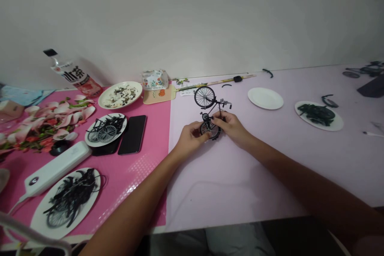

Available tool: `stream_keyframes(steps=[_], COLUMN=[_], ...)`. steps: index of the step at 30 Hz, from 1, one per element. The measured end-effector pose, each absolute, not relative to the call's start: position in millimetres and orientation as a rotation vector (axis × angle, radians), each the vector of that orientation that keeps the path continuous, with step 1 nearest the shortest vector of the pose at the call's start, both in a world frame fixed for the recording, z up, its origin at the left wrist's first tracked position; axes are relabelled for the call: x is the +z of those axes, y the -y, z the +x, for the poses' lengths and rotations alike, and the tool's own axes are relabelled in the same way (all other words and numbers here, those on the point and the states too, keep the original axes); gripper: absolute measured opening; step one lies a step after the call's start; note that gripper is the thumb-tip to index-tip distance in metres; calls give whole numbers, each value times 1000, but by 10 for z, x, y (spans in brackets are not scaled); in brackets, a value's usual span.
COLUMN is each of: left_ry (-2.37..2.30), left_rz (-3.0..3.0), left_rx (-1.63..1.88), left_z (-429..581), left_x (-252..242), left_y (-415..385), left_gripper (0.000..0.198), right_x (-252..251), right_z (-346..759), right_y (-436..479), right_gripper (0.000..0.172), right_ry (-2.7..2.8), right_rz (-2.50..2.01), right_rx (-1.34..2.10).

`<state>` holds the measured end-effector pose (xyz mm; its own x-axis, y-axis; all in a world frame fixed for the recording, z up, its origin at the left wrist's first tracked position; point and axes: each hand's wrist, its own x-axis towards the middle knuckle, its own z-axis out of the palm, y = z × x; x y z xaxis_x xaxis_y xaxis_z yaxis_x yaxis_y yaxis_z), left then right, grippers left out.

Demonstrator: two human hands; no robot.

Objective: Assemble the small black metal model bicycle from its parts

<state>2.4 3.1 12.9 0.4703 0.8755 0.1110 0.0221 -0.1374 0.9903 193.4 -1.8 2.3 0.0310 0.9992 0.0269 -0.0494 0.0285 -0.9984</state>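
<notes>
A small black model bicycle [213,106] is held above the pale table [240,192] with one spoked wheel toward the wall and the other between my hands. My left hand [192,138] grips the near wheel from the left, thumb over the spokes. From the right, my right hand [229,126] pinches the frame close to the pedal and that same wheel. The handlebar sticks out to the right, above my right hand. Part of the near wheel is hidden by my fingers.
White plates with black bicycle parts [106,130] and a phone [132,135] are at left, beside a bottle [79,80] and petals. A bare white plate [265,99] and a plate of dark parts [318,116] stand right. Thin sticks lie behind the bicycle.
</notes>
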Motion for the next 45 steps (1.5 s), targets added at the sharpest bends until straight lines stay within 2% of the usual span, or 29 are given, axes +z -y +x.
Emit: stream_keyframes(steps=[15,20,23,27,29,31,36,40,45], left_ry=[-787,-810,-837,-843,-981,-1163,-2053,-2133,-2138], left_rz=[1467,1489,1571,1681,1745,1883,2000,1908,1951], left_rx=[893,875,809,651,669,634,347,63,14], left_z=[33,23,9,-96,-247,-478,-1133,-1337,-1289], left_x=[103,88,123,316,445,562,725,735,657], left_y=[-41,-42,-44,-71,-116,-181,-369,-466,-512], left_gripper=[22,24,25,38,43,35,20,15,21], right_x=[58,55,38,21,4,-22,-86,-89,-75], right_z=[1920,1912,1922,1940,1955,1971,1990,1989,1995], right_y=[40,59,74,76,62,43,24,32,35], right_gripper=[45,54,54,51,51,52,54,57,59], right_ry=[1127,1164,1163,1087,1025,991,1006,1014,1017], right_rz=[-1181,-1230,-1273,-1242,-1230,-1242,-1296,-1307,-1314], right_rx=[1206,1180,1190,1217,1211,1210,1204,1207,1224])
